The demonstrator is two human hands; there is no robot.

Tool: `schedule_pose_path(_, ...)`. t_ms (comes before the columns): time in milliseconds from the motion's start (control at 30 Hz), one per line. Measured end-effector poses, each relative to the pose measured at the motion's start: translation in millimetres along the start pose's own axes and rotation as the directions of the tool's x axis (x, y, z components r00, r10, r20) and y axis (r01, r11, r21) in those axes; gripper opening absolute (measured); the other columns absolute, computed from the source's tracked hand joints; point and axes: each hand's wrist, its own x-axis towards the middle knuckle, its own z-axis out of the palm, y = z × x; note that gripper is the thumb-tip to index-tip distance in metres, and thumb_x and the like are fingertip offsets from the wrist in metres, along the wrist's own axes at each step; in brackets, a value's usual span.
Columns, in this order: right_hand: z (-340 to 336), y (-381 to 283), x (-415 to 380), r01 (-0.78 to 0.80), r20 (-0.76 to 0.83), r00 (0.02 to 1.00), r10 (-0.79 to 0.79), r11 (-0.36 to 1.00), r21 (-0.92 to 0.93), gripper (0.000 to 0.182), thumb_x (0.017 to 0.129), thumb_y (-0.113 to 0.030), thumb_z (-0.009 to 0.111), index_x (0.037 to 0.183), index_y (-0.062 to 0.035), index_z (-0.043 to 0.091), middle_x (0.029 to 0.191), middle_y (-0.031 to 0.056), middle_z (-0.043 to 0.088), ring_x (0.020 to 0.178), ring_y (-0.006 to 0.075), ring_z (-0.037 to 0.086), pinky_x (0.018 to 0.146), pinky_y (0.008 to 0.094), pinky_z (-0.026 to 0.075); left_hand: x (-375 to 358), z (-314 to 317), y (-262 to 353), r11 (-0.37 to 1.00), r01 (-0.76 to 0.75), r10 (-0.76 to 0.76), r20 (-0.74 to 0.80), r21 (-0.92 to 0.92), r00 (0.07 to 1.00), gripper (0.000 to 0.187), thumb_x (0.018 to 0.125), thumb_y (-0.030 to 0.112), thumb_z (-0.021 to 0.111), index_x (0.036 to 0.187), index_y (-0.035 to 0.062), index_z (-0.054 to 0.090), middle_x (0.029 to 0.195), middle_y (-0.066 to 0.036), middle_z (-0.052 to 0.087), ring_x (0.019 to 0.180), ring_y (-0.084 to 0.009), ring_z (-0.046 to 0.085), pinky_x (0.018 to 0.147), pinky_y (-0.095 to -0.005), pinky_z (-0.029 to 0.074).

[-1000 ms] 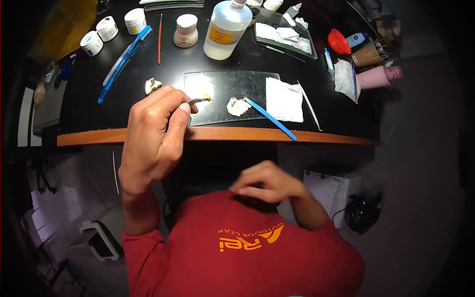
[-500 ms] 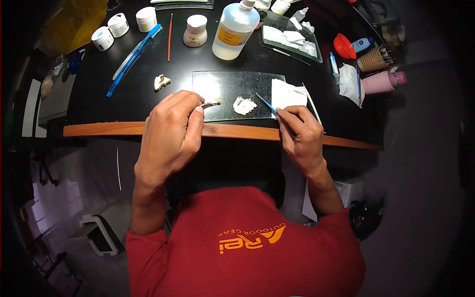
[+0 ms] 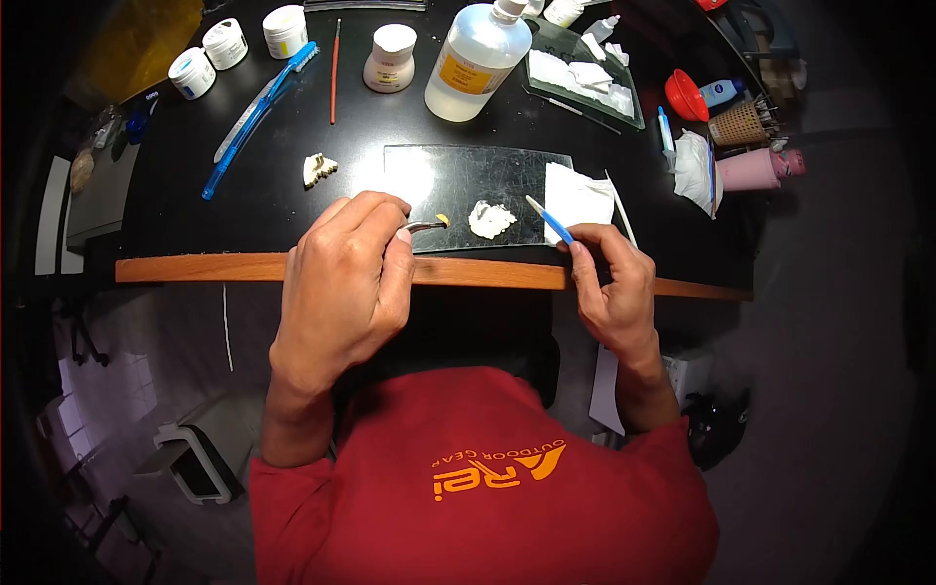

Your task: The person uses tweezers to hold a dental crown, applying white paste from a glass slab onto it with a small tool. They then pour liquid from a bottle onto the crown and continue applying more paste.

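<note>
My left hand [image 3: 346,263] is closed around a slim metal gripping tool [image 3: 421,226], with a small yellow piece [image 3: 444,220] at its tip. That tip is over a glass slab [image 3: 468,174]. A flattened white mound of paste [image 3: 490,220] lies on the slab, between my hands. In my right hand [image 3: 620,288], pinched between thumb and fingers, is a thin blue-handled tool [image 3: 558,228] with a pale narrow tip. Its tip points up and left, apart from the paste and beside a folded white tissue [image 3: 590,195]. Whether the tip is a brush or a blade is too small to tell.
A toothed cream cast piece [image 3: 319,170] lies left of the slab. Behind stand a blue toothbrush [image 3: 255,122], a red stick [image 3: 335,73], white jars [image 3: 225,45], a pinkish powder jar [image 3: 390,63] and a large liquid bottle [image 3: 475,63]. The wooden table edge [image 3: 205,269] runs nearest me.
My right hand has drawn slightly right, and its blue tool has moved a little farther from the paste. My left hand keeps its hold. The whole view has shifted slightly.
</note>
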Motion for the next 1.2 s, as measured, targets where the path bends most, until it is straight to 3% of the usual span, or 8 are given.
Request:
schedule_pose_path(100,2,-2,0,0.124,0.007,0.992,-0.124,0.987,-0.105,0.023,0.096,0.008,0.071,0.117,0.0029,0.076,0.094,0.0155,0.071,0.075,0.0281,0.073,0.070,0.0367,0.058,0,0,2,1.000,0.026,-0.026,0.013,-0.003,1.000,0.014,0.096,0.003,0.057,0.089,-0.0065,0.064,0.110,-0.023,0.074,0.092,-0.0403,0.069,0.086,-0.0465,0.053)
schedule_pose_path(200,7,-2,-2,0.175,0.009,0.985,-0.175,0.975,-0.136,0.038,0.086,0.014,0.075,0.121,-0.0002,0.079,0.100,0.0137,0.070,0.080,0.0261,0.073,0.070,0.0378,0.058,0,1,-2,0.998,-0.046,0.047,-0.011,0.050,0.999,0.012,0.095,0.004,0.063,0.101,-0.0039,0.070,0.106,-0.016,0.073,0.091,-0.0363,0.070,0.082,-0.0466,0.056)
schedule_pose_path(300,12,1,-4,0.224,0.023,0.974,-0.224,0.961,-0.162,0.042,0.083,0.015,0.074,0.121,0.0002,0.078,0.103,0.0144,0.069,0.084,0.0277,0.072,0.070,0.0385,0.058,0,1,3,1.000,0.015,-0.015,0.008,0.020,1.000,0.013,0.096,0.003,0.057,0.089,-0.0062,0.064,0.110,-0.022,0.074,0.093,-0.0399,0.069,0.086,-0.0462,0.054)
schedule_pose_path(633,6,-16,-8,0.194,0.108,0.980,-0.170,0.943,-0.272,0.046,0.079,0.017,0.071,0.123,0.0033,0.076,0.101,0.0150,0.064,0.089,0.0306,0.068,0.080,0.0424,0.057,-1,4,7,0.997,0.052,-0.052,0.003,0.050,0.999,0.013,0.096,0.002,0.057,0.089,-0.0059,0.064,0.112,-0.022,0.074,0.094,-0.0395,0.069,0.087,-0.0455,0.053)
schedule_pose_path(733,-9,-19,-10,0.202,0.065,0.979,-0.191,0.944,-0.261,0.046,0.079,0.016,0.072,0.122,0.0029,0.076,0.101,0.0149,0.065,0.087,0.0305,0.069,0.077,0.0408,0.057,-2,2,11,0.995,0.063,-0.064,0.009,0.075,0.998,0.013,0.096,0.002,0.057,0.089,-0.0061,0.065,0.113,-0.022,0.074,0.095,-0.0399,0.068,0.087,-0.0457,0.053)
schedule_pose_path(833,-17,-14,-10,0.094,-0.165,0.979,-0.122,0.981,-0.170,0.033,0.086,0.013,0.074,0.117,0.0015,0.080,0.102,0.0138,0.067,0.080,0.0245,0.070,0.069,0.0343,0.055,-1,2,13,0.996,0.056,-0.057,0.015,0.072,0.998,0.014,0.096,0.002,0.057,0.089,-0.0064,0.065,0.114,-0.023,0.075,0.095,-0.0398,0.068,0.087,-0.0455,0.053)
schedule_pose_path(967,-20,17,-11,-0.139,-0.312,0.940,0.141,0.990,0.029,0.021,0.090,0.005,0.076,0.110,0.0035,0.081,0.089,0.0146,0.071,0.075,0.0227,0.071,0.068,0.0325,0.054,-3,2,13,0.997,0.042,-0.044,0.028,0.067,0.999,0.015,0.098,0.002,0.056,0.089,-0.0070,0.064,0.116,-0.023,0.075,0.096,-0.0388,0.068,0.088,-0.0448,0.052)
schedule_pose_path(1200,3,21,37,-0.125,-0.295,0.947,0.126,0.992,0.022,0.014,0.086,-0.003,0.083,0.100,0.0017,0.083,0.083,0.0154,0.076,0.069,0.0246,0.073,0.065,0.0343,0.055,-1,4,16,0.995,0.019,-0.022,0.024,0.102,0.999,0.017,0.099,0.003,0.055,0.091,-0.0084,0.064,0.115,-0.023,0.075,0.096,-0.0397,0.069,0.088,-0.0450,0.053)
